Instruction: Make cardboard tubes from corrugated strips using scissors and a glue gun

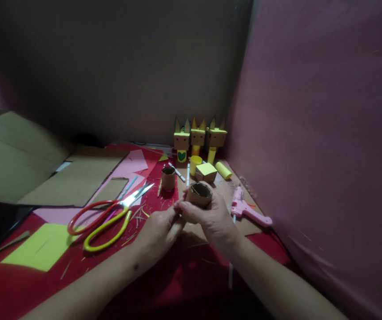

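My right hand [218,218] is wrapped round a short brown cardboard tube [199,200], its open top facing up toward me. The fingers of my left hand [166,224] are closed at the tube's lower left side, and their tips are partly hidden. Just beyond, a second cardboard tube [168,179] stands upright on the red cloth. A small cardboard box with a yellow top [206,172] lies behind my right hand, beside a yellow cylinder [196,165]. Large scissors [111,218] with red and yellow handles lie open to the left of my left hand.
A pink glue gun [249,211] lies on a cardboard sheet at right, near the pink wall. Three cardboard figures with pointed ears [197,135] stand at the back. Left are large cardboard flaps [74,175] and yellow paper [42,246]. Markers [188,174] and scraps lie around.
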The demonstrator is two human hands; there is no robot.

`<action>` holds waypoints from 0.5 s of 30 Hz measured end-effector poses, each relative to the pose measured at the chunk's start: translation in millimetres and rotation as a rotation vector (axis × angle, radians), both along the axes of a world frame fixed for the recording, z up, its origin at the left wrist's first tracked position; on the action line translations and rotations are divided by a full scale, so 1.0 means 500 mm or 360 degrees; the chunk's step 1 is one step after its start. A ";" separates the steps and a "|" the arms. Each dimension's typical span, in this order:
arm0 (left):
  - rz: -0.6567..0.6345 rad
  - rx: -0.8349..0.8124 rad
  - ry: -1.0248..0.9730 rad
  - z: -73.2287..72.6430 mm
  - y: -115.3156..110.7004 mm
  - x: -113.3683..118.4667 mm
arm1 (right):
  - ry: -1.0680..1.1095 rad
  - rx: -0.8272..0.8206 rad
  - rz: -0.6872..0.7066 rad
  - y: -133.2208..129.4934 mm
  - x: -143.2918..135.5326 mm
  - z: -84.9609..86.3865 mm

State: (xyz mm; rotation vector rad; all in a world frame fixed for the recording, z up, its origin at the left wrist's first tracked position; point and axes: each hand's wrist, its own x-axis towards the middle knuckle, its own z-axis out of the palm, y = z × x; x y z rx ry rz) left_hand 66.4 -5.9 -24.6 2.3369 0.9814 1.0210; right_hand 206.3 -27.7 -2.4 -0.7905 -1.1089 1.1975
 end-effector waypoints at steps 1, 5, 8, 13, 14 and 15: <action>0.0009 -0.0044 0.0028 0.007 0.000 -0.004 | -0.0045 0.0033 0.0029 0.004 0.007 0.001; 0.0113 0.0010 0.0144 0.037 0.007 -0.049 | -0.0194 0.0034 0.0122 0.017 0.028 0.008; 0.0260 0.0025 0.0259 0.046 0.022 -0.110 | -0.0195 -0.0101 0.0231 0.029 0.036 0.007; 0.0498 -0.0271 0.0135 0.052 0.033 -0.190 | 0.0050 -0.0243 0.0435 0.055 0.041 0.001; 0.0500 -0.0354 0.0065 0.056 0.029 -0.193 | 0.0071 -0.0270 0.0512 0.058 0.041 0.000; 0.0475 -0.0400 -0.0028 0.063 0.025 -0.190 | 0.0068 -0.0304 0.0604 0.059 0.041 0.000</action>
